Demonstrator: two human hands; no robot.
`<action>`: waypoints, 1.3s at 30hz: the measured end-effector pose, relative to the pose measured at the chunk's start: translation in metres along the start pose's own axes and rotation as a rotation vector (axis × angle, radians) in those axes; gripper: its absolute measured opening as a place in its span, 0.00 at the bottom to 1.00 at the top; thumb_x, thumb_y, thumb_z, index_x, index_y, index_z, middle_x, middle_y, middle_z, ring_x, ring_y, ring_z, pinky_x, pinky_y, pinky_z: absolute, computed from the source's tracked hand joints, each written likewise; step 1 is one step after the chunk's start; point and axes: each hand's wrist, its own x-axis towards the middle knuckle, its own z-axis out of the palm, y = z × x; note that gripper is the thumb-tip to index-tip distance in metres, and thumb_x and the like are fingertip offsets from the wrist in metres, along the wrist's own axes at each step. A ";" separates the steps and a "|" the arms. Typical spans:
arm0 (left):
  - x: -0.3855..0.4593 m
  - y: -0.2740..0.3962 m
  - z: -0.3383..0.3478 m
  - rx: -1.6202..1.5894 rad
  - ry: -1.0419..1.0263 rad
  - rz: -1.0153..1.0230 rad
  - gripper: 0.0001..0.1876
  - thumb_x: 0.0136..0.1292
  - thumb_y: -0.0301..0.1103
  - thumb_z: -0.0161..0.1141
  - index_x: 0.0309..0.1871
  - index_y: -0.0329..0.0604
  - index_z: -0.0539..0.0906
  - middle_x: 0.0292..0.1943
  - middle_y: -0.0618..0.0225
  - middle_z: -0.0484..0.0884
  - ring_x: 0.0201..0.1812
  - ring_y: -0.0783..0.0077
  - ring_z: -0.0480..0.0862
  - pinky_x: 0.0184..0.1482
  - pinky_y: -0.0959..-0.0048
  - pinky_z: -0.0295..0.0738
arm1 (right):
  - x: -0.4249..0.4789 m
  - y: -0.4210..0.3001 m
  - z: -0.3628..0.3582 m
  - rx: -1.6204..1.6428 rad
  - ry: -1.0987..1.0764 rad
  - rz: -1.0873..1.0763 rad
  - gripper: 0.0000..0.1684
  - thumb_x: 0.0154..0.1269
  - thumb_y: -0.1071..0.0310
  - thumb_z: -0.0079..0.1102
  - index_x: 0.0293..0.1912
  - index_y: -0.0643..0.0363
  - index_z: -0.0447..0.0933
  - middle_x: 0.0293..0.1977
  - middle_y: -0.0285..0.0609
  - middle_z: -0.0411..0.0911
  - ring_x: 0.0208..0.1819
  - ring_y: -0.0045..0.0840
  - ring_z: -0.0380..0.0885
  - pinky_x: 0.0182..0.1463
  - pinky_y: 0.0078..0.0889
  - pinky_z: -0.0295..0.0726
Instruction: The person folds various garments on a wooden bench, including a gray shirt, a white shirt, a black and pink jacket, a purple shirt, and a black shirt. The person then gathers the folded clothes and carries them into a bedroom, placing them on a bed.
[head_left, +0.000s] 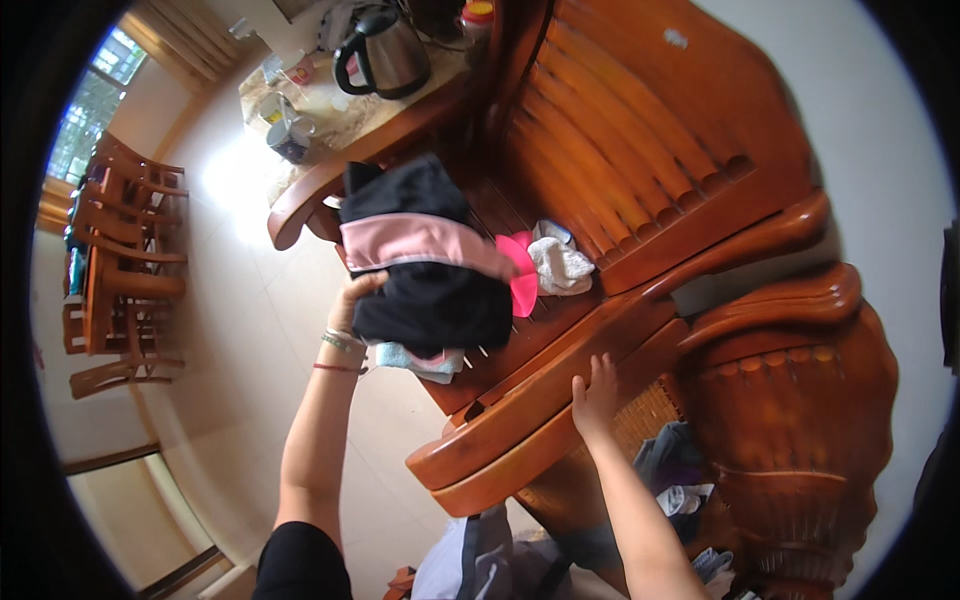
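My left hand (352, 300) grips the near left edge of a folded black garment with a pink band (442, 300), its thumb on top, above the seat of a wooden armchair (525, 352). Under the garment's near edge shows a folded light-blue towel or cloth (420, 361); whether my hand also bears it, I cannot tell. Just right of the garment lie a bright pink item (519, 274) and a crumpled white cloth (559, 264) on the seat. My right hand (596, 397) has its fingers apart over the chair's near wooden armrest, holding nothing.
A side table with a stone top (337, 112) beyond the far armrest bears an electric kettle (386, 56) and several cups (289, 136). At the lower right, a second wooden seat holds loose clothes (671, 457). Dining chairs (135, 262) stand at the far left.
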 end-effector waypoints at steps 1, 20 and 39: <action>0.023 -0.013 -0.012 -0.003 0.008 0.075 0.15 0.61 0.32 0.55 0.46 0.32 0.81 0.43 0.55 0.85 0.45 0.59 0.85 0.53 0.62 0.80 | 0.003 -0.003 0.011 -0.170 0.022 -0.002 0.35 0.66 0.58 0.52 0.68 0.62 0.57 0.71 0.56 0.48 0.73 0.50 0.44 0.72 0.58 0.44; 0.086 -0.186 -0.144 1.204 1.094 0.629 0.27 0.55 0.39 0.65 0.56 0.34 0.73 0.56 0.49 0.72 0.58 0.50 0.70 0.62 0.58 0.62 | 0.013 0.002 0.025 -0.299 0.062 -0.018 0.39 0.62 0.52 0.54 0.68 0.58 0.58 0.73 0.49 0.46 0.74 0.49 0.44 0.70 0.66 0.43; 0.179 -0.144 -0.150 2.471 0.502 0.170 0.34 0.67 0.57 0.50 0.74 0.70 0.53 0.76 0.60 0.47 0.74 0.46 0.46 0.69 0.41 0.48 | -0.001 0.029 0.013 -0.033 0.167 -0.038 0.37 0.62 0.57 0.55 0.67 0.62 0.59 0.72 0.50 0.48 0.74 0.46 0.45 0.71 0.63 0.44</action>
